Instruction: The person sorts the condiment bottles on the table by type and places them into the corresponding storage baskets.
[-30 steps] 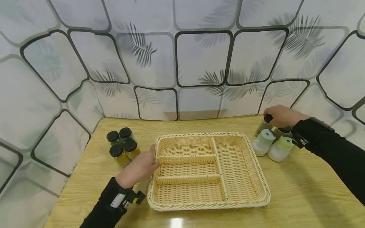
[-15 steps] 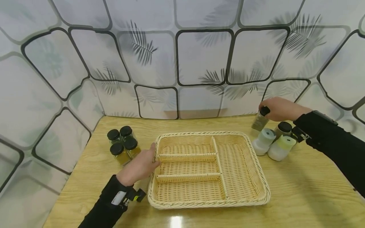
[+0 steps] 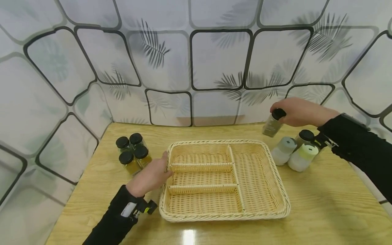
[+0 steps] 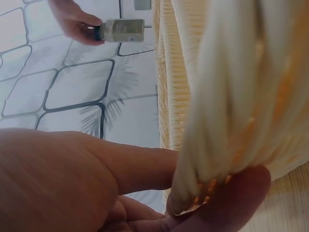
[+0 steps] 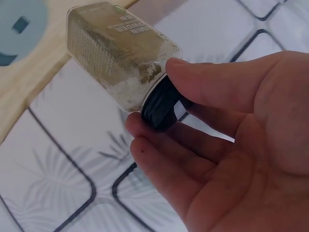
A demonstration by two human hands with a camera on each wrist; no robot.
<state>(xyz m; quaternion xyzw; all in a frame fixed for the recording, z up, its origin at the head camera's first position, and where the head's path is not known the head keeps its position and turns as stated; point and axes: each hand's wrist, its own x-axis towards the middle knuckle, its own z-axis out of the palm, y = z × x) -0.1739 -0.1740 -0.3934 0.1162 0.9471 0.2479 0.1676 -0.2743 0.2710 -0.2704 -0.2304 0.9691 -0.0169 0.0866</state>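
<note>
My right hand holds a clear spice jar by its black cap, at the back right, beyond the basket's corner. In the right wrist view the jar's thumb-and-finger pinch is plain, and its printed label reads partly "POWDER" over brownish powder. The jar appears lifted off the table. A woven basket with several compartments lies in the middle of the table. On its left rim my left hand keeps a grip, thumb and fingers on either side of the weave.
Right of the basket stand a grey-topped white shaker, a yellow-green-topped one and a black-capped jar. Several black-lidded jars cluster at the left. A patterned curtain closes off the table's back.
My right hand has raised the spice jar from the group at the right and carried it leftward and back. The left hand stays on the basket rim.
</note>
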